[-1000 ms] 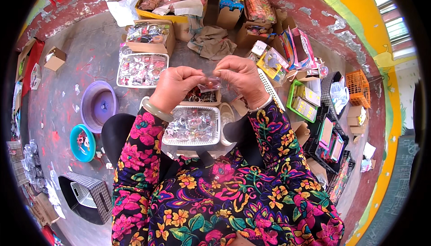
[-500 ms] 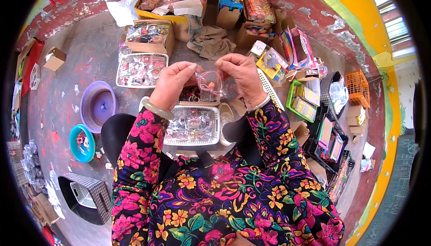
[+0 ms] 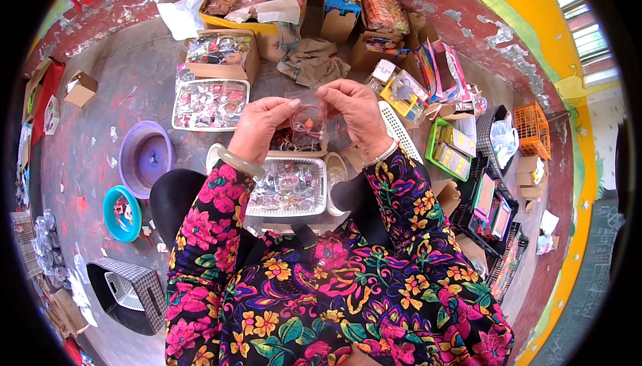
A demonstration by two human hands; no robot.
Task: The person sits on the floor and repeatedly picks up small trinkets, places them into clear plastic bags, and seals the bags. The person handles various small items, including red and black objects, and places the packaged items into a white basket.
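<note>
Between my two hands hangs a small clear plastic bag (image 3: 309, 104) with a pink hair tie (image 3: 306, 124) in it, which carries an orange bead. My left hand (image 3: 259, 129) pinches the bag's left edge between thumb and fingertips. On the other side, my right hand (image 3: 358, 115) is closed in a pinch at the bag's upper right corner. Below them a white basket (image 3: 287, 211) holds many bagged hair accessories. Just behind it, partly hidden by the bag and my hands, lies a carton (image 3: 314, 147) of dark and red pieces.
Another white basket (image 3: 172, 120) of bagged pieces sits left of my hands, with an open carton (image 3: 242, 72) behind it. Purple (image 3: 127, 189) and teal basins (image 3: 108, 217) stand at the left. On the right are a green basket (image 3: 431, 140), an orange crate (image 3: 533, 122) and black crates (image 3: 461, 222).
The bag has turned, so the pink hair tie looks narrower and sits slightly left. My left hand is a little lower and my right hand has shifted slightly left.
</note>
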